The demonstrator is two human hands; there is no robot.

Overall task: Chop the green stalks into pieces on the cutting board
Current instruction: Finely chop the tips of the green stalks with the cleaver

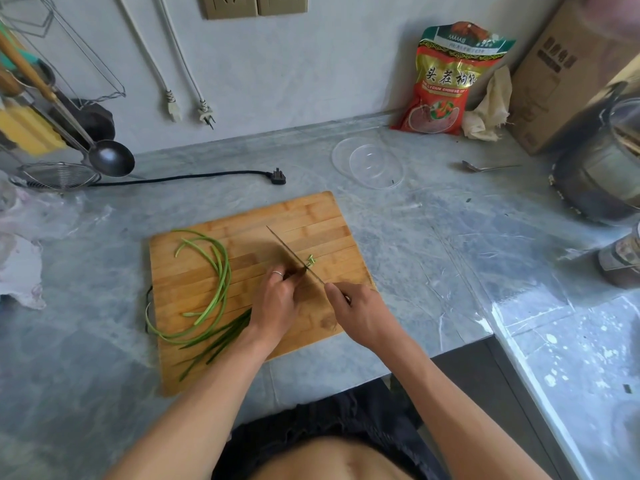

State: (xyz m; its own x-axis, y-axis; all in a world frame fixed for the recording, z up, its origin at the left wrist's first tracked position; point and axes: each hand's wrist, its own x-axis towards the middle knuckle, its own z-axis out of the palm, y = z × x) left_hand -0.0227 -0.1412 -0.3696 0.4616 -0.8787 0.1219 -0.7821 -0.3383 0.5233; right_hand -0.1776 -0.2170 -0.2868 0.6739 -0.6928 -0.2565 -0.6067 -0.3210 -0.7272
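A bamboo cutting board (311,216) lies on the grey counter. Long curved green stalks (221,271) spread over its left half, and some run under my left wrist. My left hand (277,303) holds a bunch of stalks down on the board with curled fingers, right beside the blade. My right hand (360,313) grips the handle of a knife (291,252), whose blade stands edge-down across the board. A few short cut green pieces (311,260) lie just right of the blade.
A clear glass bowl (367,162) sits behind the board. A black plug and cord (277,176) lie at the back left, near a ladle (110,161) and strainer (59,174). A spoon (485,166), a red bag (446,77), a box and a pot (602,168) stand at the right.
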